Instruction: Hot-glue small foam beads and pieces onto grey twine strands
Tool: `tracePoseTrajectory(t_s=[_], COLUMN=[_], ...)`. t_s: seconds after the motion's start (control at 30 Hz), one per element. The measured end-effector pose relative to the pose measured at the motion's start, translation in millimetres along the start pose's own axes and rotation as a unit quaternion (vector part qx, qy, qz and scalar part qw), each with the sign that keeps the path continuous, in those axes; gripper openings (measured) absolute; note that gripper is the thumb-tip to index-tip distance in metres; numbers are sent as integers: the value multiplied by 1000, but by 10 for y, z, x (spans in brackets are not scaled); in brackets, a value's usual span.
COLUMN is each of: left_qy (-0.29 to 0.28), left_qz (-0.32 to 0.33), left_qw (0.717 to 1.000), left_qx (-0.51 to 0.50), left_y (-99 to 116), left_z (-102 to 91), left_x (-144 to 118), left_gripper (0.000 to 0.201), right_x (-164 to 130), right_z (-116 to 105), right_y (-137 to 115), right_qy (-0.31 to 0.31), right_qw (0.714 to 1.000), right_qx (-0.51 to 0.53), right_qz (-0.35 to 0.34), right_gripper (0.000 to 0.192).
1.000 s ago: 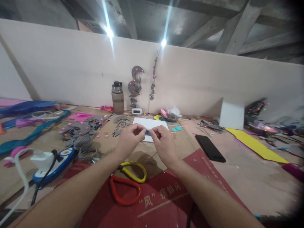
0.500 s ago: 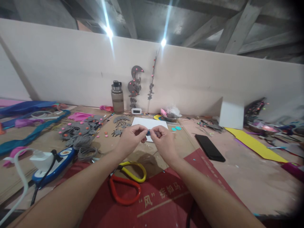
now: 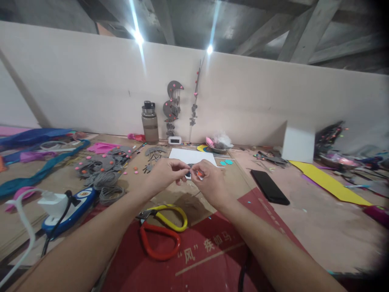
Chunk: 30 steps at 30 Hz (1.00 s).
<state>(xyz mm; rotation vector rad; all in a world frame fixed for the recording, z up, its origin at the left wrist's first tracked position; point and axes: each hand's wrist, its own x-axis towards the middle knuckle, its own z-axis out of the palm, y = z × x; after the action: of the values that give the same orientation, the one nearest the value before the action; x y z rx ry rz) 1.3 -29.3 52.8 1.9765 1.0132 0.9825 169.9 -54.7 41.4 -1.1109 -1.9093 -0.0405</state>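
Since the earlier frames both hands sank a little, and an orange bead (image 3: pixel 199 174) now shows at the right hand (image 3: pixel 209 183). The left hand (image 3: pixel 165 173) and right hand pinch one small dark piece (image 3: pixel 191 166) between closed fingers, above the white sheet (image 3: pixel 194 156) toward the tabletop's (image 3: pixel 304 227) far edge.

Dim room; two ceiling lamps (image 3: pixel 139 37) flare in streaks; soft focus; edges warped, right corners vignetted dark.
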Motion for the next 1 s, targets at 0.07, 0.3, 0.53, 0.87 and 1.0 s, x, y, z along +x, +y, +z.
tracePoseTrajectory(t_s=[0.07, 0.3, 0.53, 0.87, 1.0], left_qy=[-14, -5, 60, 78, 87], left_qz=[2, -35, -37, -30, -33], left_qw=[1000, 998, 995, 992, 992], left_qx=[-11, -58, -69, -89, -80], left_y=[-19, -42, 33, 22, 74], left_z=[7, 18, 57, 108, 123], left_x=[5, 18, -10, -12, -28], left_gripper=[22, 19, 14, 14, 12], right_x=[-6, -15, -24, -36, -32], right_z=[-7, -56, -26, 16, 22], right_y=[-6, -25, -26, -40, -61], right_qy=[-11, -33, -13, -5, 0], right_qw=[1000, 999, 998, 991, 985], right_qx=[-24, 8, 60, 95, 112], right_qz=[-6, -7, 10, 98, 131], right_gripper=[9, 15, 5, 13, 16])
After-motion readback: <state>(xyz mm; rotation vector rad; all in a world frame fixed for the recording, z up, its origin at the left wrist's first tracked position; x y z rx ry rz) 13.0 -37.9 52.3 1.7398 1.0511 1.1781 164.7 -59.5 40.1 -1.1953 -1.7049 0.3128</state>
